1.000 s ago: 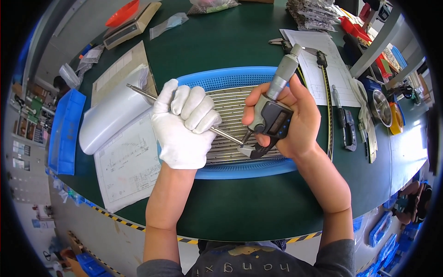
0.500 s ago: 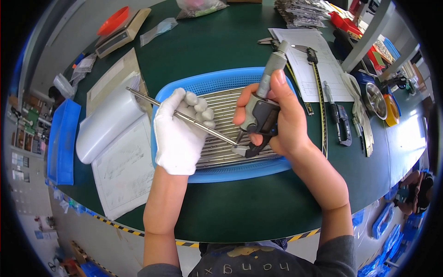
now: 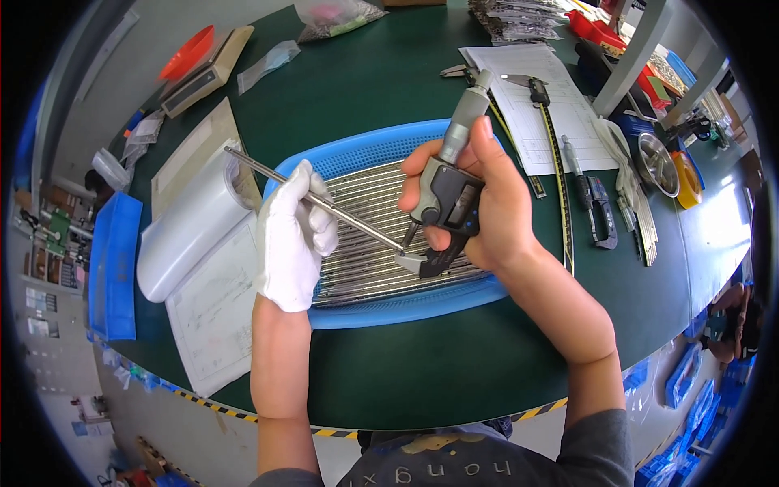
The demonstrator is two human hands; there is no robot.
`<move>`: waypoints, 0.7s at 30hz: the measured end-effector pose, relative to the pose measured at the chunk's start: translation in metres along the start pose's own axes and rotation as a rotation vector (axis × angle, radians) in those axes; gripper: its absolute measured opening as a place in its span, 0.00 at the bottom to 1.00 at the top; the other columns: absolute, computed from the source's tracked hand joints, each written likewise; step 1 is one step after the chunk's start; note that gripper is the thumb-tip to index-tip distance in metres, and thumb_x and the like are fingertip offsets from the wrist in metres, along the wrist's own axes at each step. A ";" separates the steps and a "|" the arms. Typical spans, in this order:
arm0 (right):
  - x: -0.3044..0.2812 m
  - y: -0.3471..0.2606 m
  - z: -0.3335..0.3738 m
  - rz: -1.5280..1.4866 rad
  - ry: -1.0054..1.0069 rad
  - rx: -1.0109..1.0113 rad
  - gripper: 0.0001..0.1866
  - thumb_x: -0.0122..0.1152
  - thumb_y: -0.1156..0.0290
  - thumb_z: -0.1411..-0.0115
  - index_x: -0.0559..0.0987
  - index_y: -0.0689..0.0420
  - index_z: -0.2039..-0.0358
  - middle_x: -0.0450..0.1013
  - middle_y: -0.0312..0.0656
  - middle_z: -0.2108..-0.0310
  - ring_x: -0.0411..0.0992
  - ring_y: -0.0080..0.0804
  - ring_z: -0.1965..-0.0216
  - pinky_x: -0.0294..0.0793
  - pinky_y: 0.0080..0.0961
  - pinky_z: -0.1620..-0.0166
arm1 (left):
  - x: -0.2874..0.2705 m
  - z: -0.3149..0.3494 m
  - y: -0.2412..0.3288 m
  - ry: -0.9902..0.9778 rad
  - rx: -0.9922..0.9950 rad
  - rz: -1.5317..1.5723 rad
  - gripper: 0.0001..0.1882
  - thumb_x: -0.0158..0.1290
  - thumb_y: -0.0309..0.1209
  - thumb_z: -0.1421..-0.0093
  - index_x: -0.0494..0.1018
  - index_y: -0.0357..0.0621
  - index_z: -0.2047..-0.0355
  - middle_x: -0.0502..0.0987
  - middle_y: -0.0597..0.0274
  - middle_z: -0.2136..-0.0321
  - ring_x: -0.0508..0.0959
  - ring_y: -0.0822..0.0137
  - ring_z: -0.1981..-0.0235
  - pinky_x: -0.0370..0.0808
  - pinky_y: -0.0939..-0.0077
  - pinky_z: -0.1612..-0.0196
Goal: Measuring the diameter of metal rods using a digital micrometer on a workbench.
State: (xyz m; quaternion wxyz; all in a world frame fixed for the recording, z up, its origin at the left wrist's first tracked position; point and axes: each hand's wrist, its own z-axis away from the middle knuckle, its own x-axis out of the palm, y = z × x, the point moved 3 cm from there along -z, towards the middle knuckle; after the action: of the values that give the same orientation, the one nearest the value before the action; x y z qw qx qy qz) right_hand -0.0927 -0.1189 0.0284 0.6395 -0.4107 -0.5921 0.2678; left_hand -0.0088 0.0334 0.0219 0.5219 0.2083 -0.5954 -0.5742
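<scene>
Head view: left hand [image 3: 290, 235], white-gloved, holds a slim metal rod [image 3: 357, 224] between thumb and curled fingers. Rod slants from upper left down to lower right, above a blue basket [image 3: 406, 316] of similar rods [image 3: 365, 188] lying side by side. Right hand [image 3: 499, 203], bare, grips a digital micrometer [image 3: 442, 191], its barrel tilted up and to the right. Rod's lower end sits at the micrometer's measuring gap; contact with both faces too small to tell. Basket rests on the dark green surface [image 3: 422, 373]. Left of basket: rolled clear plastic [image 3: 191, 231] over a drawing sheet [image 3: 213, 300]. Right: second micrometer [image 3: 596, 211], near a metal bowl [image 3: 657, 165].
</scene>
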 end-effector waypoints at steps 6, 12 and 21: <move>-0.003 0.002 -0.001 -0.103 -0.051 0.062 0.34 0.21 0.45 0.41 0.71 0.63 0.69 0.71 0.45 0.80 0.63 0.26 0.87 0.63 0.17 0.84 | 0.002 0.000 0.000 -0.011 0.058 -0.033 0.10 0.43 0.39 0.43 0.64 0.49 0.78 0.61 0.72 0.88 0.59 0.80 0.90 0.57 0.88 0.89; -0.004 0.003 -0.001 -0.161 -0.002 0.113 0.34 0.22 0.46 0.41 0.71 0.63 0.69 0.71 0.45 0.79 0.62 0.26 0.88 0.62 0.19 0.83 | 0.000 0.000 -0.001 -0.026 0.093 0.027 0.10 0.42 0.38 0.45 0.63 0.48 0.78 0.61 0.70 0.89 0.60 0.78 0.90 0.58 0.87 0.89; -0.004 0.002 -0.002 -0.178 -0.004 0.123 0.33 0.27 0.44 0.43 0.71 0.63 0.70 0.71 0.45 0.80 0.62 0.26 0.89 0.62 0.18 0.84 | 0.000 0.001 0.000 -0.090 0.081 0.082 0.10 0.40 0.37 0.42 0.64 0.48 0.78 0.64 0.69 0.87 0.63 0.79 0.88 0.60 0.87 0.87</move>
State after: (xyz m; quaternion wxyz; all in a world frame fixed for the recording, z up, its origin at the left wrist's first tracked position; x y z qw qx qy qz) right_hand -0.0916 -0.1217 0.0244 0.6836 -0.3158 -0.6100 0.2467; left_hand -0.0093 0.0334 0.0220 0.5089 0.1785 -0.6490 -0.5367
